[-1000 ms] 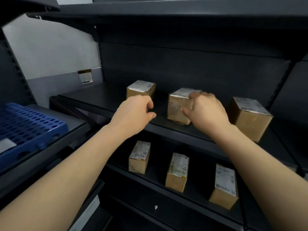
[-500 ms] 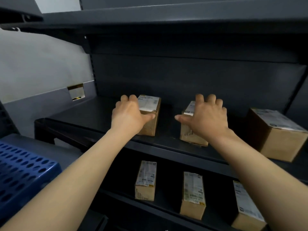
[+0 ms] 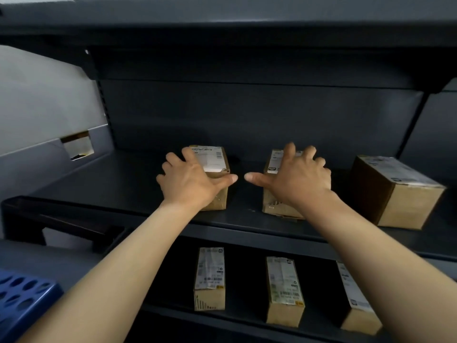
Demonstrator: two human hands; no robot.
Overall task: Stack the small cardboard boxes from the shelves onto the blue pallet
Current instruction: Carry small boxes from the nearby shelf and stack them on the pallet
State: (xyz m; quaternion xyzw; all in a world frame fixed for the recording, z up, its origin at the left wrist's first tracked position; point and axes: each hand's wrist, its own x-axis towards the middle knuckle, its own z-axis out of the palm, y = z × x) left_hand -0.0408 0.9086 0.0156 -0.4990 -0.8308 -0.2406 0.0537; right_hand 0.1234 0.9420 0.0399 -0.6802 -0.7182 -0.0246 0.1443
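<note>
Resting on the dark metal shelf (image 3: 123, 184), two small labelled brown cardboard boxes are each covered: left hand (image 3: 190, 181) clamps the left box (image 3: 215, 164), right hand (image 3: 296, 179) clamps the middle box (image 3: 274, 201).

Both bare forearms reach forward and upward, converging slightly, palms down and backs of the hands toward the camera. The left hand (image 3: 191, 180) is spread wide: its fingers (image 3: 189, 154) curl over the top of a box (image 3: 214, 160) beneath it, and its thumb stretches out to the right along the box's near face. The right hand (image 3: 298, 178) mirrors it, fingers (image 3: 289, 149) draped over the top of a second box (image 3: 274, 201) and thumb pointing left. The two thumb tips point at each other, close but apart. Both wrists are straight, level with each other.
</note>
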